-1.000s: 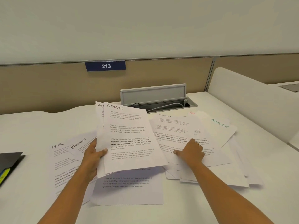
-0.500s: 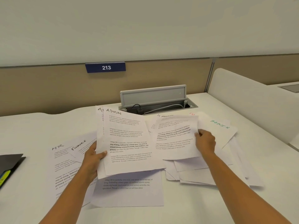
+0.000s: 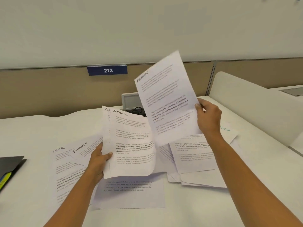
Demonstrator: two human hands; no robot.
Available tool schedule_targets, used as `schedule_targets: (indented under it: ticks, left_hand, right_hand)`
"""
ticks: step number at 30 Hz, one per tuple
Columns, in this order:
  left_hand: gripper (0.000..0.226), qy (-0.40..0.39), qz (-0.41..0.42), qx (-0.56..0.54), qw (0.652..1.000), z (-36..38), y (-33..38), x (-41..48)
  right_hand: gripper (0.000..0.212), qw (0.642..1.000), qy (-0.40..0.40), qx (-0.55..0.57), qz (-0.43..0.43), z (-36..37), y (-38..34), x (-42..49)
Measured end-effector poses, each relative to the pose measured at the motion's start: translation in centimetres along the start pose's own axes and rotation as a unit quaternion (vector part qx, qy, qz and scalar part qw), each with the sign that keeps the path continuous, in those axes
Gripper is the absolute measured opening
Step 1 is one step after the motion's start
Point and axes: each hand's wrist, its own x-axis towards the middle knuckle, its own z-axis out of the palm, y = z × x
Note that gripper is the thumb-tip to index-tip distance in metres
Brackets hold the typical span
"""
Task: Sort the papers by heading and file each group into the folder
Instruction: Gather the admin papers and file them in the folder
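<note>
Lifted clear of the right-hand pile since half a second ago, one ADMIN sheet (image 3: 167,99) now hangs tilted in the air above the bench (image 3: 32,128). The right hand (image 3: 208,117) pinches its right edge, thumb in front and fingers curled behind. It is white, with a heading handwritten in black capitals and printed paragraphs, some lines bold.

The left hand (image 3: 98,159) grips an ADMIN stack (image 3: 131,145) off the bench, thumb clamped on the front and fingers behind. Two headings show there, so it holds at least two sheets. Under it one printed sheet (image 3: 131,194) lies flat.

To the left lie one HR sheet (image 3: 60,161) and one FINANCE sheet (image 3: 82,148), overlapping. To the right is a loose pile (image 3: 196,161) of several sheets, among them a green-headed sheet (image 3: 229,130). One dark folder (image 3: 9,166) with coloured tabs sits at the left edge.

Behind the white bench stand a beige partition (image 3: 49,92) bearing a blue 213 plate (image 3: 107,70), an open grey cable hatch (image 3: 130,100), and a white divider (image 3: 254,112) on the right.
</note>
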Motion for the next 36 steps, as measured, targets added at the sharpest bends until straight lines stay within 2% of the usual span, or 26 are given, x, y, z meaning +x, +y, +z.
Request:
schedule_targets:
  ticks: [4,12,18,20,23,25,27,33,36]
  left_hand:
    - [0.055,0.003,0.002,0.009,1.0,0.1,0.2,-0.4]
    - [0.054,-0.001,0.0,0.004,1.0,0.5,0.3,-0.7]
    - [0.053,-0.025,-0.002,-0.038,0.999,0.8,1.0,-1.3]
    - [0.053,-0.036,0.001,-0.042,0.998,0.8,1.2,-1.4]
    - [0.053,-0.05,0.005,-0.037,0.998,0.7,1.4,-1.5]
    - [0.053,-0.058,0.006,-0.035,0.998,0.7,1.5,-1.5]
    - [0.051,-0.068,0.008,-0.035,0.997,0.8,1.5,-1.4]
    - [0.039,-0.088,-0.011,-0.038,0.995,1.7,1.2,-0.8]
    - [0.053,-0.095,-0.024,0.047,0.994,1.8,0.9,-1.0]
  right_hand:
    - [0.028,0.996,0.025,0.08,0.044,-1.1,0.0,1.4]
    - [0.027,0.965,-0.105,0.166,0.173,2.7,3.1,-0.4]
    - [0.022,0.923,-0.213,0.159,0.279,5.9,7.0,-4.9]
    - [0.02,0.902,-0.266,0.17,0.295,6.1,7.6,-5.6]
    - [0.031,0.849,-0.339,0.228,0.336,6.3,8.4,-6.0]
    - [0.035,0.816,-0.361,0.278,0.356,6.3,8.7,-6.1]
    - [0.039,0.801,-0.371,0.31,0.354,6.3,8.8,-6.3]
    - [0.046,0.831,-0.349,0.31,0.303,6.0,9.3,-6.5]
    - [0.053,0.848,-0.363,0.272,0.273,6.0,8.9,-6.5]
